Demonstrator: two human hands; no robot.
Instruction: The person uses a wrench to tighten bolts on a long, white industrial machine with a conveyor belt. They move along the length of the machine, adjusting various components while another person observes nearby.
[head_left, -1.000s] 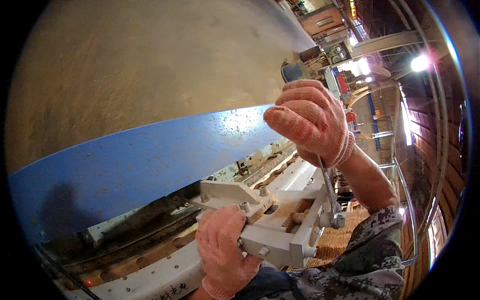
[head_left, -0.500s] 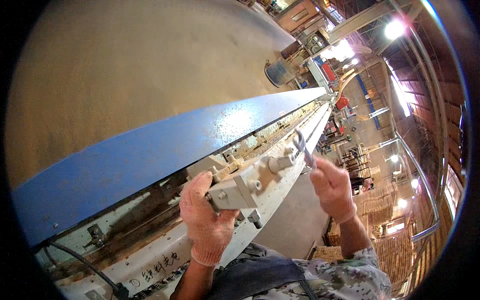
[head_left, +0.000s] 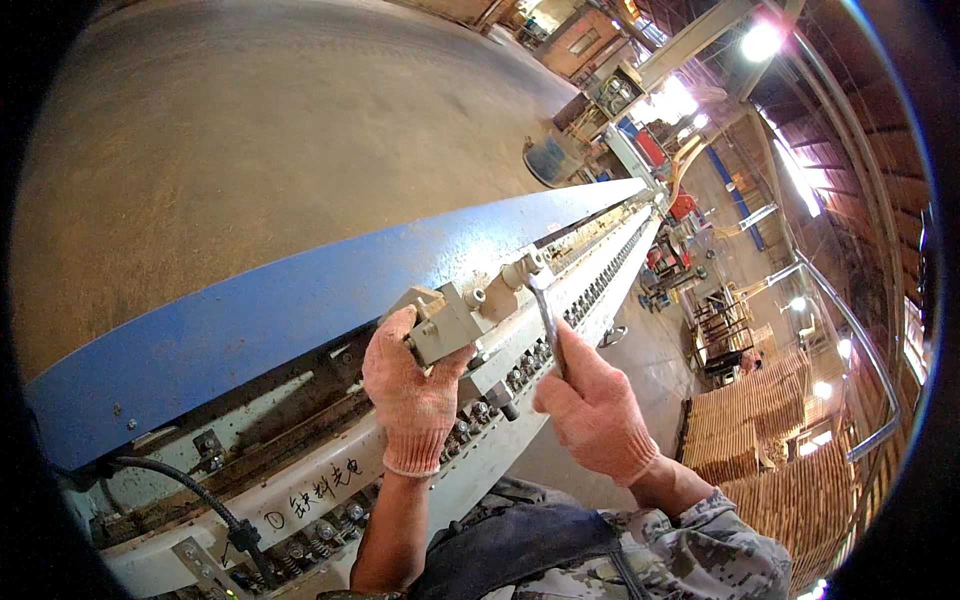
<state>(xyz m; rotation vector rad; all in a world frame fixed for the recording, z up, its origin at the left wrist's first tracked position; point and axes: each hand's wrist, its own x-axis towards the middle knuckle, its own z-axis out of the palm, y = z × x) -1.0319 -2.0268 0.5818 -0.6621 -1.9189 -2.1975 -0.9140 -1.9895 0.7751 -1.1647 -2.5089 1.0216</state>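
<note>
Both my hands wear pinkish knit gloves. My left hand (head_left: 410,400) grips the near end of a pale grey metal block (head_left: 447,335), thumb and fingers on either side of it. A round metal fitting (head_left: 520,270) with a bolt projects beyond the block's far side. My right hand (head_left: 597,415) is closed around the handle of a steel wrench (head_left: 548,320). The wrench's jaw end meets the end of the fitting; whether it is seated on a nut, I cannot tell. Block and fitting rest over the rail of a long machine.
A long blue metal cover (head_left: 250,300) runs along the machine's left side. A white rail (head_left: 330,490) bears a row of spring-loaded bolts, with a black cable (head_left: 190,490) at lower left. Wood stacks (head_left: 760,410) stand at right. A blue bin (head_left: 550,160) sits ahead.
My right hand has come left and down with the wrench, whose head now meets the fitting. My left hand keeps its hold on the block. The view has shifted slightly.
</note>
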